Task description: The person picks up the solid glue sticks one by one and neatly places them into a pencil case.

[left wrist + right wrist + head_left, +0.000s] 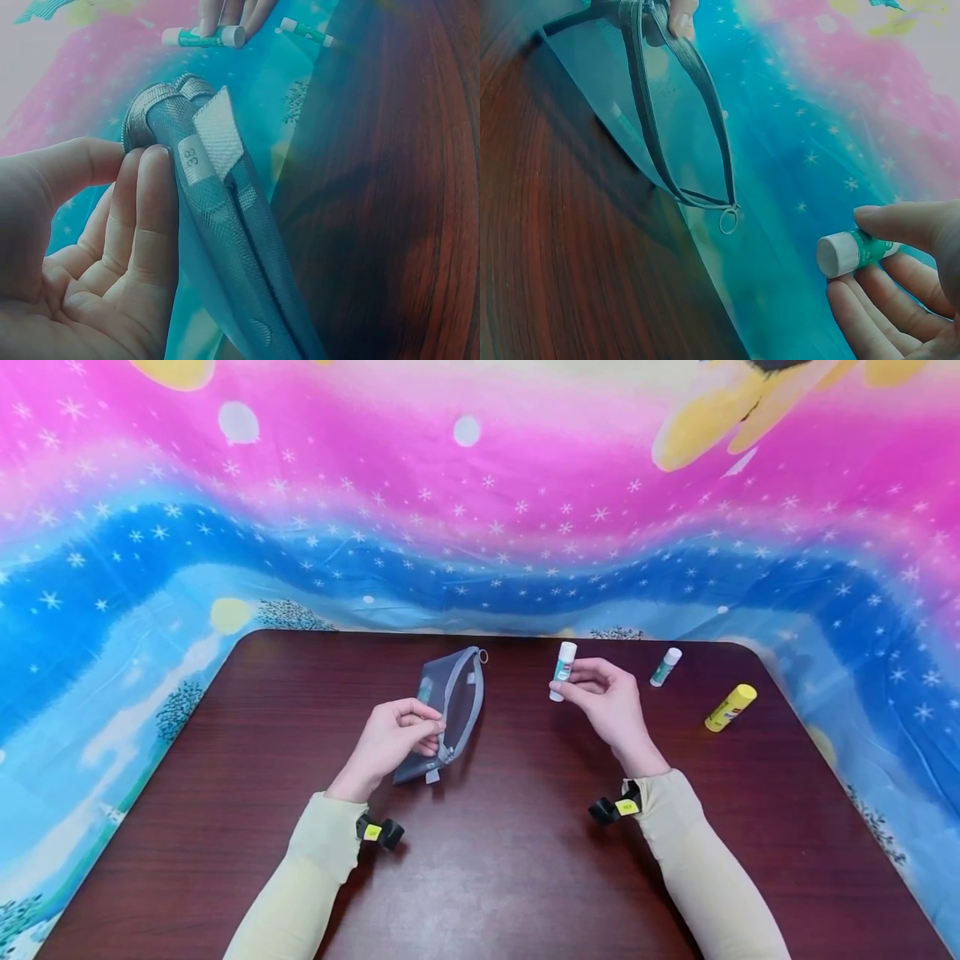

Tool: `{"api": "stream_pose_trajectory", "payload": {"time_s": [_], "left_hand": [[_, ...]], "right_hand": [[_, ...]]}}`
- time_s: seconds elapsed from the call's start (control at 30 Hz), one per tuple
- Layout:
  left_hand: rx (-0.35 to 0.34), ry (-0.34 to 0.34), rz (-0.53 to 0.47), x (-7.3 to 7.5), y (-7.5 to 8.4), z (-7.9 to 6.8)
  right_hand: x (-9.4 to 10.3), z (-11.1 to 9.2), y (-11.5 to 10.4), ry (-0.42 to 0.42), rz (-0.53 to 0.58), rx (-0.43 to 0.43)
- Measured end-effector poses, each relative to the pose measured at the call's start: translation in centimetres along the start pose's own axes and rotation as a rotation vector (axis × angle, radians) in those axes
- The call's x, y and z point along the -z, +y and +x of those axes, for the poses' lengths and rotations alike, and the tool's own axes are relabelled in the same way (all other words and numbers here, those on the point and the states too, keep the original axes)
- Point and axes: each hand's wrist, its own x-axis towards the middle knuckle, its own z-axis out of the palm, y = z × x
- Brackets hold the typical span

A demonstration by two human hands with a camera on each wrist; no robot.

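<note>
A grey mesh zipper pouch [462,702] stands with its mouth unzipped; my left hand [393,735] pinches its near side edge. Through the mesh a greenish item [425,690] shows faintly inside. In the left wrist view, thumb and fingers grip the pouch edge beside a white tag [220,135]. My right hand [606,702] holds a white-and-green glue stick [564,671] upright between thumb and fingers, to the right of the pouch. In the right wrist view this glue stick [840,255] is apart from the pouch [649,105].
A second white-and-green glue stick [665,667] stands on the dark wooden table [480,877] beyond my right hand. Farther right stands a larger yellow glue stick [731,707]. A colourful snowflake-patterned cloth [480,527] hangs behind and around the table.
</note>
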Motion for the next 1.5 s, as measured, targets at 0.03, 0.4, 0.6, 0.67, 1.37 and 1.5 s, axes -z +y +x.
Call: {"api": "stream_pose_trajectory", "payload": {"time_s": [0.03,0.4,0.6,0.67,1.37,1.5], "left_hand": [[0.0,0.002,0.0,0.0,0.0,0.0],[0.005,0.011,0.016,0.3,0.2,0.0],[0.007,0.016,0.018,0.4,0.2,0.0],[0.006,0.015,0.017,0.3,0.2,-0.1],[-0.003,0.011,0.015,0.2,-0.2,0.1],[-0.003,0.009,0.016,0.2,-0.3,0.1]], "right_hand": [[-0.2,0.0,0.0,-0.006,0.001,-0.002],[-2.0,0.5,0.1,-0.038,0.037,-0.037],[-3.0,0.7,0.1,-0.053,0.068,-0.052],[-3.3,0.7,0.1,-0.06,0.071,-0.06],[-6.3,1.7,0.3,-0.143,0.154,-0.193],[-6.8,1.8,0.4,-0.163,0.181,-0.203]]}}
